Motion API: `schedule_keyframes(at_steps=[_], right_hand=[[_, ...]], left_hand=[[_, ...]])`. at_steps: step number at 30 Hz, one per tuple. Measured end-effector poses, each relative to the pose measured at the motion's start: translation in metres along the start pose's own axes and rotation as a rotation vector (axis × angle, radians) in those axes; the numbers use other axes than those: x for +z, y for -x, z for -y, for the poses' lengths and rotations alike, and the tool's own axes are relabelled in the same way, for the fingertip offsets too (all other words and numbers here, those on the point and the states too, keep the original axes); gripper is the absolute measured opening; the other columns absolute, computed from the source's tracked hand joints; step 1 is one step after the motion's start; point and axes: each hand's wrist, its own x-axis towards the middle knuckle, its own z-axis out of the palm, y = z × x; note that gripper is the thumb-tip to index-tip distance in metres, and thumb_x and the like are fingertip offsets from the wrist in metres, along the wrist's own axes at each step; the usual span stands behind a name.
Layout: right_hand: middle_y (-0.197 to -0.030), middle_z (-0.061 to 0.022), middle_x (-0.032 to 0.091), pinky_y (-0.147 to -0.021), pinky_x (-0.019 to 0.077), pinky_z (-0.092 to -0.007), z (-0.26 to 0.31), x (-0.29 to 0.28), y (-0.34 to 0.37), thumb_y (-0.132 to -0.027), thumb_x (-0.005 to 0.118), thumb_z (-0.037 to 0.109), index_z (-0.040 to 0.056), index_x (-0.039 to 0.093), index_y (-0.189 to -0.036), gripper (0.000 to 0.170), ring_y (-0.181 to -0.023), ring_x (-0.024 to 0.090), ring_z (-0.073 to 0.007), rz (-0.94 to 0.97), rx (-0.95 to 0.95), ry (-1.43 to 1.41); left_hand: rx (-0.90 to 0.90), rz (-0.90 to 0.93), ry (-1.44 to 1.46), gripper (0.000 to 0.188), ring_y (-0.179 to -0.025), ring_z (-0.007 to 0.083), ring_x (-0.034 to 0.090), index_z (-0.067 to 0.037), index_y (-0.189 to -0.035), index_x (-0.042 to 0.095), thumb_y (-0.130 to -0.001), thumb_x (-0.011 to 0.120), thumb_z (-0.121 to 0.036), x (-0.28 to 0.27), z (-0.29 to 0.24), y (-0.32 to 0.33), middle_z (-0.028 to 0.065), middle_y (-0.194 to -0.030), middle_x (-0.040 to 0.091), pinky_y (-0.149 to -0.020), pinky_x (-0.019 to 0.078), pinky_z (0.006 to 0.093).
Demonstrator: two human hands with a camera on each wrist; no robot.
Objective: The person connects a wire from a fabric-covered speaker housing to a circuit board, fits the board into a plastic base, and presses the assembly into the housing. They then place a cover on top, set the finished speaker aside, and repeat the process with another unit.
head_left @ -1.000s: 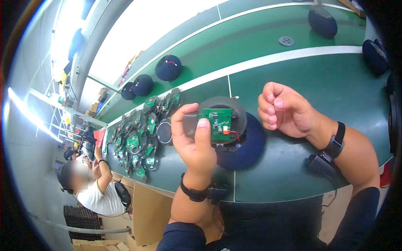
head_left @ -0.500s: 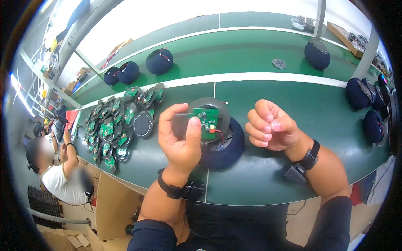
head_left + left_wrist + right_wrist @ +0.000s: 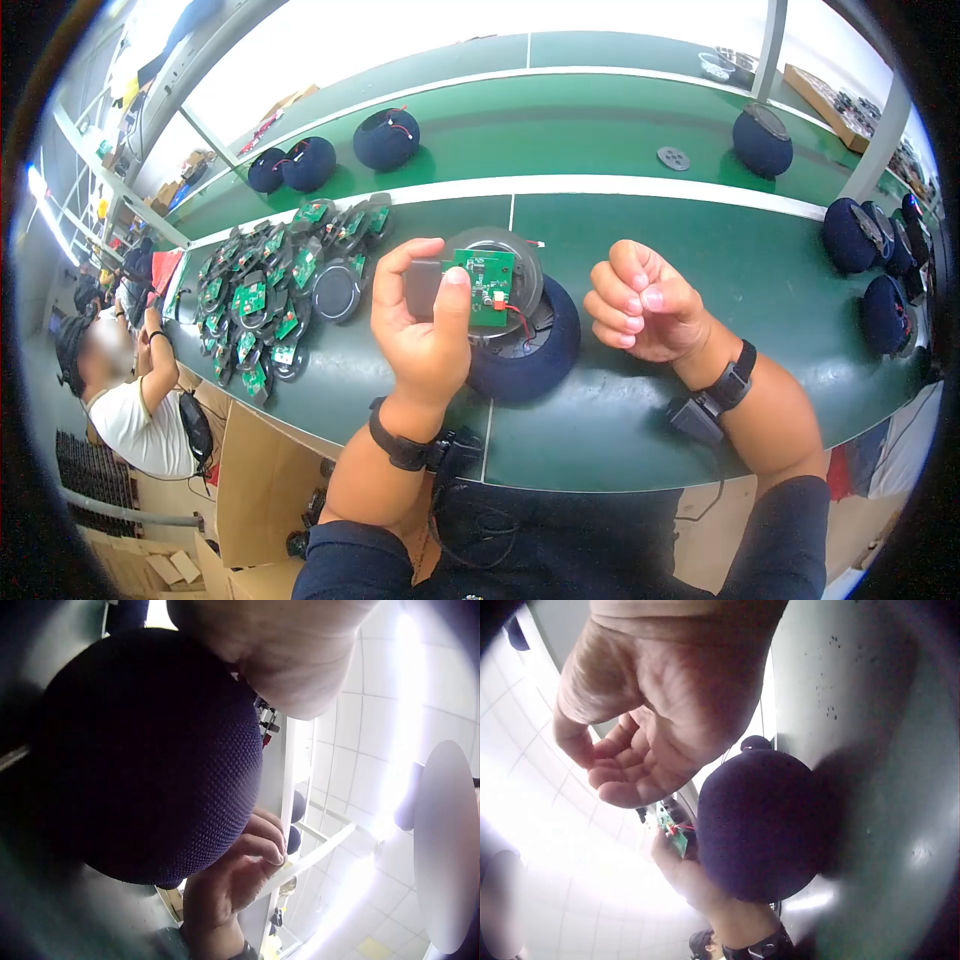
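Note:
My left hand [image 3: 425, 335] grips a round dark-grey cover [image 3: 522, 262], with the thumb on the green circuit board [image 3: 486, 283] mounted on it. A red wire [image 3: 523, 322] runs from a connector on the board down to a dark-blue fabric-covered ball-shaped shell [image 3: 530, 372]. The cover is tilted up over the shell's opening, and the shell sits on the bench. My right hand [image 3: 645, 305] is held up to the right of the shell, fingers loosely curled, nothing seen in them. In both wrist views the shell [image 3: 165, 765] hides part of the scene.
A heap of similar covers with boards [image 3: 290, 285] lies on the bench to the left. Several blue shells stand on the back shelf [image 3: 560, 130] and at the far right [image 3: 850, 235]. A grey perforated disc [image 3: 673, 158] lies on that shelf. Another person [image 3: 135, 410] works at the left.
The head view has swung, so the bench scene sits further left and more of the shelf's right side shows. The hands keep nearly the same pose around the cover and shell.

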Motion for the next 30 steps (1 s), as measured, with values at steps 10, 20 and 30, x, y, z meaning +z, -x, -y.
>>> schedule_keyframes(at_steps=[10, 20, 30], right_hand=[[-0.08, -0.0026, 0.05, -0.064, 0.0465, -0.0298, -0.001, -0.002, 0.002, -0.09, 0.069, 0.014, 0.0111, 0.054, -0.092, 0.016, -0.072, 0.05, -0.0142, -0.056, -0.021, 0.033], [-0.1, -0.0056, 0.064, -0.072, 0.0468, -0.0234, -0.021, 0.017, -0.009, -0.092, 0.068, 0.008, 0.0058, 0.067, -0.103, 0.011, -0.082, 0.059, -0.0103, -0.421, -0.155, 0.886], [-0.1, -0.0113, 0.063, -0.081, 0.0478, -0.0303, -0.023, 0.033, -0.006, -0.094, 0.065, 0.007, 0.0007, 0.068, -0.102, 0.011, -0.091, 0.061, -0.0208, -0.338, -0.265, 1.374]], left_hand=[[-0.143, 0.009, 0.262, 0.027, -0.087, 0.0065, 0.051, -0.005, -0.112, 0.056, -0.09, 0.07, -0.007, 0.004, -0.008, -0.001, -0.0001, -0.1, 0.056, -0.078, 0.0437, 0.0222], [-0.145, 0.043, 0.207, 0.024, -0.092, 0.007, 0.051, -0.006, -0.111, 0.053, -0.091, 0.066, -0.007, 0.004, -0.01, -0.001, 0.0006, -0.104, 0.053, -0.081, 0.0438, 0.0237], [-0.101, 0.019, 0.101, 0.024, -0.096, 0.0098, 0.05, -0.004, -0.111, 0.054, -0.091, 0.067, -0.009, 0.002, 0.0, -0.002, 0.0028, -0.106, 0.053, -0.088, 0.0427, 0.026]])
